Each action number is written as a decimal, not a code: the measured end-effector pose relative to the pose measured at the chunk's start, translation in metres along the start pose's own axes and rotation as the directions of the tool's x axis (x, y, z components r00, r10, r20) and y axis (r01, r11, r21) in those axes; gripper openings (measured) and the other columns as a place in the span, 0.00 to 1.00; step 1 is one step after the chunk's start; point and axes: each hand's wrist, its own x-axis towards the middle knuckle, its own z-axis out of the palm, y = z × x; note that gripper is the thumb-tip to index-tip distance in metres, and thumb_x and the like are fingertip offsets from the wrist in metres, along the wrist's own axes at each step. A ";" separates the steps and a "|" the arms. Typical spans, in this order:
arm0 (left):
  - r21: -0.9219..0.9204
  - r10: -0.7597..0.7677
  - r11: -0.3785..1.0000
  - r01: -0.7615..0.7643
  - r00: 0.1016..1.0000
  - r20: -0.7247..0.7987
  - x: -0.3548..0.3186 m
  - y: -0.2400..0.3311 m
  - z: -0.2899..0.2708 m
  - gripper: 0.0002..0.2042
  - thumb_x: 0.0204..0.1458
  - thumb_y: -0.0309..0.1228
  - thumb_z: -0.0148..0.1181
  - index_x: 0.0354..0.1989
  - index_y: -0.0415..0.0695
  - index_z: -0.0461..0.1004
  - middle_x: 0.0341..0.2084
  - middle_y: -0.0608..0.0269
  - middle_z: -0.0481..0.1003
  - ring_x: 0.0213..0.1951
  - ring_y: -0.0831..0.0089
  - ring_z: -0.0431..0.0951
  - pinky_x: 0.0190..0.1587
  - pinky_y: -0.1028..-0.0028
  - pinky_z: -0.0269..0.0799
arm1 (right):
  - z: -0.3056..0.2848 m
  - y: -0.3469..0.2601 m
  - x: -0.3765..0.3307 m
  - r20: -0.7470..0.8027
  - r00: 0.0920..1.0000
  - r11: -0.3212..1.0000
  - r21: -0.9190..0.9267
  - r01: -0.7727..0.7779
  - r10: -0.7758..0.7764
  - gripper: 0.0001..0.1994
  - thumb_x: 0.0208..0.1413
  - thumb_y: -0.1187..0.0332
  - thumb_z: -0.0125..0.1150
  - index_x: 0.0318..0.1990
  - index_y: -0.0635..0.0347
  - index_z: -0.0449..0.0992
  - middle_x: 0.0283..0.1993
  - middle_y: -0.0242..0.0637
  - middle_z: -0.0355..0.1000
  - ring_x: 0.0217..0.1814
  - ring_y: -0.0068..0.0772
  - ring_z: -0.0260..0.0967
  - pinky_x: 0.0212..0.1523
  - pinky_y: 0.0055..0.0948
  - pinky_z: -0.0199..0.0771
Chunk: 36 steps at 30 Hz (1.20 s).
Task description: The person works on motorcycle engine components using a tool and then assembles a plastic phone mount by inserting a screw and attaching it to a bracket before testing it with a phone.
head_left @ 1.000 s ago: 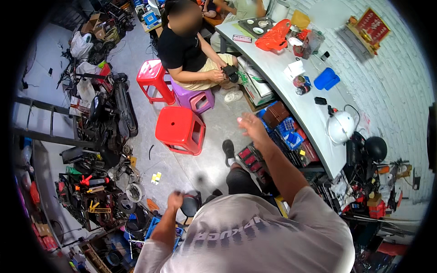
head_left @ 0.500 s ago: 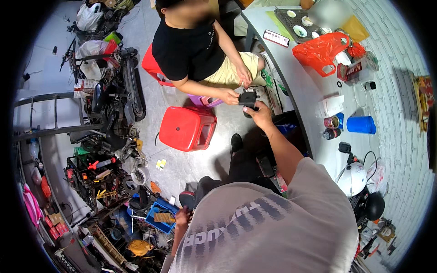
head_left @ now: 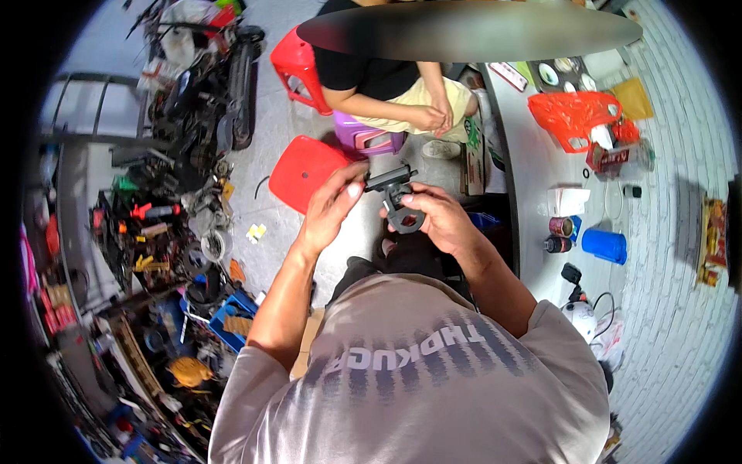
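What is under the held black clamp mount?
Below the black clamp mount, gray floor shows past its edges; what the mount and right hand cover is hidden.

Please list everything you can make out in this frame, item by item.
Clamp mount: one, black, between the hands
Red stools: two, red, floor ahead
Purple stool: one, purple, beneath seated person
Seated person: one, black top, ahead
Table: one, pale, right
Plastic bag: one, red, on table
Cup: one, blue, on table
Crate: one, blue, lower left
Machine parts: too jumbled to count, mostly dark, left
Brick wall: one, whitish, far right
Left hand: one, bare, at mount's left end
Right hand: one, bare, holding mount
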 end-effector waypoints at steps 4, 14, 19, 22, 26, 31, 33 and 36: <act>-0.137 0.025 0.991 -0.002 0.986 0.165 -0.021 0.026 -0.020 0.29 0.68 0.53 0.49 0.58 0.36 0.76 0.52 0.54 0.78 0.55 0.66 0.75 0.62 0.68 0.67 | 0.057 0.025 -0.012 0.202 0.971 0.991 -0.003 -0.133 0.131 0.18 0.68 0.70 0.50 0.62 0.68 0.71 0.51 0.50 0.79 0.47 0.39 0.81 0.49 0.40 0.82; -0.179 0.024 0.983 -0.032 0.999 -0.048 -0.152 0.004 -0.065 0.24 0.65 0.45 0.51 0.51 0.34 0.81 0.43 0.55 0.83 0.48 0.68 0.80 0.58 0.70 0.70 | 0.130 0.116 -0.016 0.269 0.881 0.919 -0.049 -0.392 0.390 0.17 0.68 0.69 0.53 0.60 0.69 0.71 0.53 0.48 0.77 0.55 0.41 0.78 0.56 0.44 0.79; -0.234 0.026 0.969 -0.079 0.975 -0.222 -0.187 -0.005 -0.082 0.22 0.65 0.41 0.50 0.52 0.34 0.81 0.42 0.56 0.83 0.47 0.70 0.80 0.57 0.71 0.71 | 0.160 0.137 -0.004 0.219 0.874 0.901 -0.104 -0.422 0.435 0.13 0.67 0.70 0.57 0.55 0.65 0.74 0.47 0.36 0.76 0.47 0.29 0.78 0.50 0.36 0.80; -0.230 0.049 0.965 -0.124 0.950 -0.309 -0.199 -0.014 -0.085 0.17 0.66 0.36 0.54 0.51 0.36 0.82 0.38 0.61 0.83 0.42 0.74 0.80 0.51 0.73 0.73 | 0.158 0.156 0.011 0.230 0.853 0.882 -0.157 -0.444 0.469 0.13 0.66 0.70 0.59 0.55 0.65 0.74 0.45 0.34 0.76 0.44 0.26 0.77 0.46 0.32 0.80; -0.222 0.014 0.970 -0.103 0.929 -0.370 -0.216 -0.025 -0.094 0.17 0.66 0.36 0.55 0.50 0.35 0.82 0.37 0.61 0.83 0.41 0.75 0.80 0.48 0.72 0.75 | 0.174 0.161 0.017 0.239 0.807 0.842 -0.176 -0.511 0.540 0.14 0.65 0.69 0.60 0.54 0.65 0.73 0.45 0.37 0.76 0.41 0.27 0.77 0.41 0.31 0.78; -0.339 -0.016 0.931 -0.139 0.909 -0.417 -0.232 -0.028 -0.099 0.16 0.66 0.35 0.56 0.51 0.35 0.82 0.37 0.60 0.83 0.42 0.74 0.80 0.48 0.71 0.76 | 0.190 0.156 0.024 0.388 0.672 0.770 -0.200 -0.606 0.630 0.13 0.64 0.68 0.57 0.53 0.62 0.74 0.47 0.41 0.79 0.43 0.35 0.79 0.44 0.36 0.81; -0.304 -0.006 0.940 -0.153 0.885 -0.466 -0.235 -0.027 -0.097 0.16 0.65 0.34 0.56 0.51 0.35 0.82 0.38 0.60 0.83 0.42 0.74 0.81 0.49 0.71 0.76 | 0.190 0.163 0.025 0.347 0.692 0.774 -0.265 -0.575 0.633 0.14 0.63 0.66 0.58 0.53 0.62 0.74 0.47 0.41 0.79 0.43 0.36 0.79 0.42 0.36 0.81; -0.286 -0.006 0.945 -0.161 0.862 -0.506 -0.242 -0.033 -0.099 0.16 0.65 0.34 0.57 0.52 0.35 0.81 0.40 0.59 0.83 0.44 0.73 0.81 0.51 0.71 0.76 | 0.197 0.168 0.024 0.294 0.715 0.764 -0.377 -0.523 0.634 0.15 0.62 0.65 0.58 0.53 0.61 0.75 0.47 0.41 0.78 0.44 0.37 0.79 0.42 0.34 0.80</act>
